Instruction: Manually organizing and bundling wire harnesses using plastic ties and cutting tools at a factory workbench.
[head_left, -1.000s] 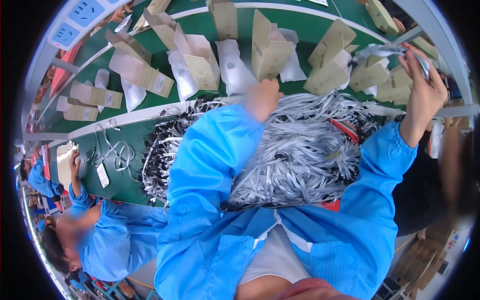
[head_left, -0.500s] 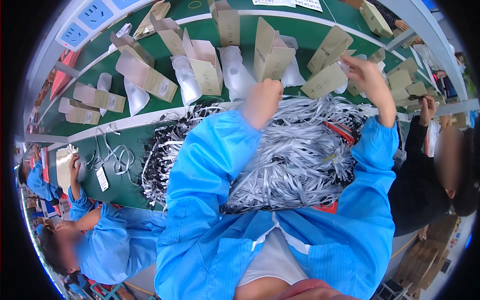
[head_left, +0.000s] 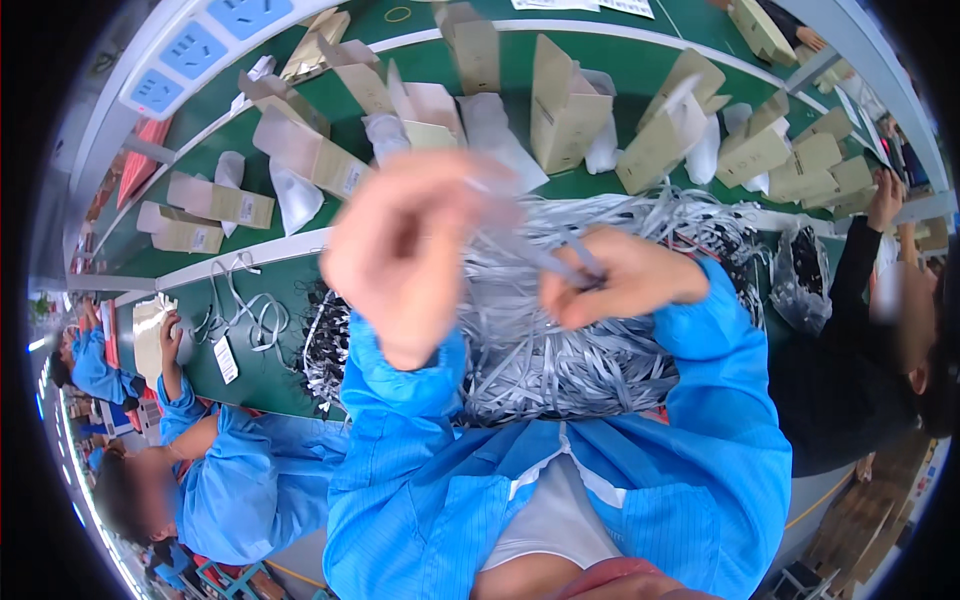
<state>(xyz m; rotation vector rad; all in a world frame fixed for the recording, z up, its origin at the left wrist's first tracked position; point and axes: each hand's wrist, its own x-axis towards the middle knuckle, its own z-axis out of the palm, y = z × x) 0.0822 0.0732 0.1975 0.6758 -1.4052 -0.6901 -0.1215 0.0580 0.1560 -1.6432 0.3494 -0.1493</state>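
A pale grey lanyard-like strap [head_left: 533, 252] runs between my two hands above a large heap of similar grey straps [head_left: 570, 370]. My left hand [head_left: 405, 245], raised and smeared by motion, has its fingers curled and pressed together at one end of the strap. Lower and to the right, my right hand [head_left: 640, 282] pinches a looped part of it between thumb and fingers. Black end pieces [head_left: 325, 345] show along the heap's left side. Beyond my hands, open beige boxes [head_left: 568, 115] stand in a row, with white-wrapped items [head_left: 500, 140] beside them.
Loose straps [head_left: 245, 310] and a white label card [head_left: 226, 360] lie on the green table [head_left: 200, 375] at left. A clear bag of black parts [head_left: 800, 285] is at right. Co-workers sit on both sides, one in a blue sleeve [head_left: 178, 395]. Power sockets [head_left: 193, 50] line the upper left frame.
My left hand has drawn back from the heap's far edge, up and to the left. My right hand has come down from the boxes to the left. A strap now stretches between them.
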